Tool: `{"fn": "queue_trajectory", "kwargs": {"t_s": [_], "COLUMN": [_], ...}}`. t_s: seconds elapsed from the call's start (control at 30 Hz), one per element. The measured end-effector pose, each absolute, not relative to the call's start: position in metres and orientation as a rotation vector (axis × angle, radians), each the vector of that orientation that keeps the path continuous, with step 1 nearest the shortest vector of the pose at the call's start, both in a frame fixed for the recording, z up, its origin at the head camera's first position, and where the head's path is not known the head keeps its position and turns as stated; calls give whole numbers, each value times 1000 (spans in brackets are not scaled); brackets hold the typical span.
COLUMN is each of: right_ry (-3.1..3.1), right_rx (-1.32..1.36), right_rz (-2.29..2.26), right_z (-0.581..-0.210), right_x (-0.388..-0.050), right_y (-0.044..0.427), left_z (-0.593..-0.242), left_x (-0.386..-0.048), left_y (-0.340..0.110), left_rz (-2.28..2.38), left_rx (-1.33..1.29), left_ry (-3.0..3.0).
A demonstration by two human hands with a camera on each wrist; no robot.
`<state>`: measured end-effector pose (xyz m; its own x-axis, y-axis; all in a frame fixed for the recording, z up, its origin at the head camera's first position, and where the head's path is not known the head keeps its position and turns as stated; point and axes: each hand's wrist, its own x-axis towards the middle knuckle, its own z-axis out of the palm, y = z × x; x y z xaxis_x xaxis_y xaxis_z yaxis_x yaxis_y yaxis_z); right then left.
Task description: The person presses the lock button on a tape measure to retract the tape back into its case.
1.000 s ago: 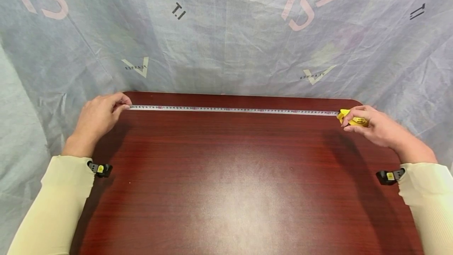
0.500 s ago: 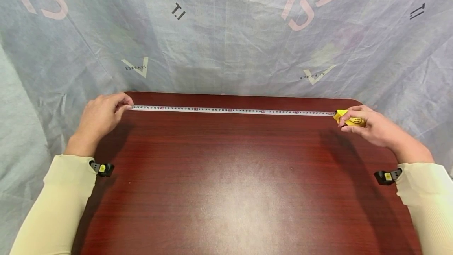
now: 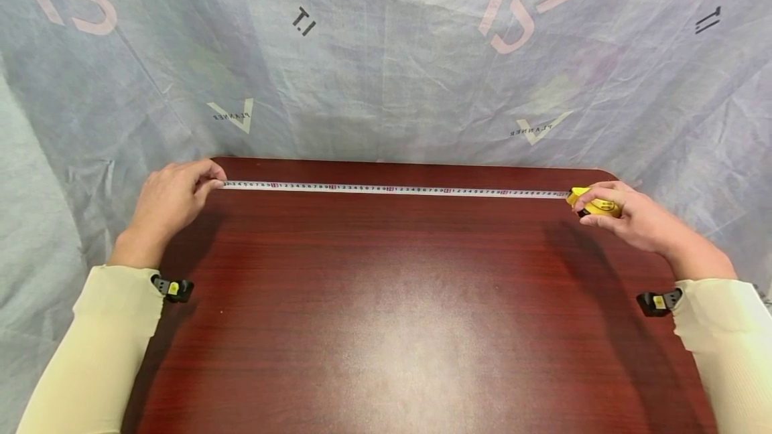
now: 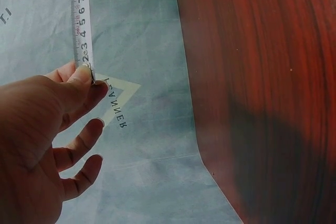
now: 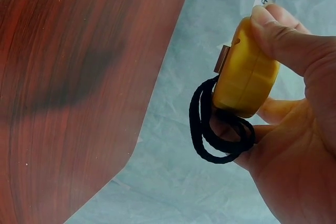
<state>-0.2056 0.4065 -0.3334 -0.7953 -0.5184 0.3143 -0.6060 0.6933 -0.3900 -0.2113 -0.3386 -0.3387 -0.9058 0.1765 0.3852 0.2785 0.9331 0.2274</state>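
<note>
Yellow rounded tape measure [image 5: 245, 74], likely light, springy, is best held thus: right grip [image 3: 648, 220] clasping its case [image 3: 606, 207], left grip [image 3: 171, 201] pinching its white numbered blade [image 3: 362, 189] endwise.

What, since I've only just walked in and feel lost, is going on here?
Someone is holding a tape stretched out straight. The left hand pinches its free end, while the right hand grips the yellow case, which has a looped black cord. In the head view the tape crosses over the table near its far edge, with a grey sheet behind, and it looks raised.
</note>
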Motion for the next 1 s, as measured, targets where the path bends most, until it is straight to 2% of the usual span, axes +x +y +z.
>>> {"fn": "queue_trajectory", "kwargs": {"t_s": [0.23, 1.0], "right_ry": [-2808, -2911], "right_rx": [764, 678], "right_rz": [753, 672], "right_z": [-331, -330], "right_x": [-203, -203], "right_y": [405, 407], "left_z": [-340, -341], "left_x": [-212, -210], "left_y": [-340, -340], "left_rz": [-392, -385], "left_rx": [-329, -326], "left_ry": [-2734, -2736]}}
